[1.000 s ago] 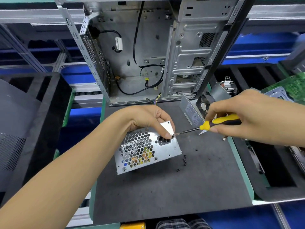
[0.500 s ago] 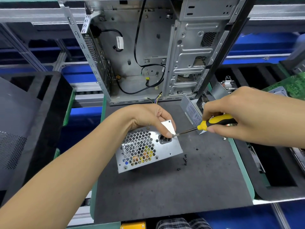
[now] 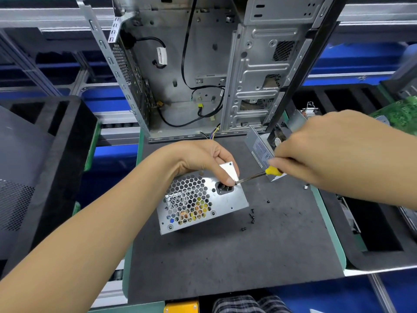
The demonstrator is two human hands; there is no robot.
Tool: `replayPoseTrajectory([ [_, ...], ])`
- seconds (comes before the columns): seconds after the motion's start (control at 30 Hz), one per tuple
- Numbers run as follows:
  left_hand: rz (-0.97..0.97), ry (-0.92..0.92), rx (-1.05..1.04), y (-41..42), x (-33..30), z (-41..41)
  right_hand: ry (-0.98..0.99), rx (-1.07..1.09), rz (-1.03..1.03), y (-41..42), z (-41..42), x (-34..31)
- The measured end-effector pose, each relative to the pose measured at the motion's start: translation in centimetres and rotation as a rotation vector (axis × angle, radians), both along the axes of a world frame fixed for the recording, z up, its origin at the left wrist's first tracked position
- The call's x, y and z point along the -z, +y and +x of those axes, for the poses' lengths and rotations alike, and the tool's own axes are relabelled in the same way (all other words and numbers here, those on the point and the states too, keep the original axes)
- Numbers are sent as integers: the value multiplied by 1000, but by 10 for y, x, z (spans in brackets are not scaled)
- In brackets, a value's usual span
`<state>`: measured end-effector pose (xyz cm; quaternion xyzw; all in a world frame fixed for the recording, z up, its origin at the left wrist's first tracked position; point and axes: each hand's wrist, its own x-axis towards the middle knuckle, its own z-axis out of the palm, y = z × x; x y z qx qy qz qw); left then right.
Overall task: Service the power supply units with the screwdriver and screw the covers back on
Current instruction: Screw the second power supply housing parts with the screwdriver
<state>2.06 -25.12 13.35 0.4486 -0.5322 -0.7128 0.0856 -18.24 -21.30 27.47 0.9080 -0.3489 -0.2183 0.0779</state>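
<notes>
Head view: the power supply box (image 3: 203, 199) lies on the dark mat (image 3: 225, 256), its honeycomb grille face turned up, just in front of the open computer case (image 3: 203, 75) that stands behind it. The left hand (image 3: 203, 159) curls over the box's far edge, fingers wrapped round it, one fingertip pressed beside the socket — likely to steady a screw and stop the box twisting. The right hand (image 3: 327, 154), to the right of the box, is closed round the yellow-handled screwdriver (image 3: 264, 173); its shaft slants down to the box's upper right corner, where the tip meets that fingertip. A second power supply (image 3: 261, 150) leans behind the screwdriver, beyond the box. Loose black screws (image 3: 251, 216) lie on the mat just right of the box — within reach for refitting, I judge.
</notes>
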Motion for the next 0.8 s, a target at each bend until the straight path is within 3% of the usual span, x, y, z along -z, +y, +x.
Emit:
replayPoseTrajectory([
  [0.17,-52,-60,-36,2,-3,0,144,-129,-5,4,37,-8],
  [0.37,-67,-53,-115,7,-8,-1,291,-316,-166,-5,60,-22],
  [0.53,-50,-38,-129,7,-7,1,336,-385,-131,-14,57,-14],
  [0.67,-45,-38,-124,7,-7,1,260,-379,-178,-17,59,-12],
  [0.8,-83,-47,-120,7,-8,0,365,-307,-157,-10,57,-20],
])
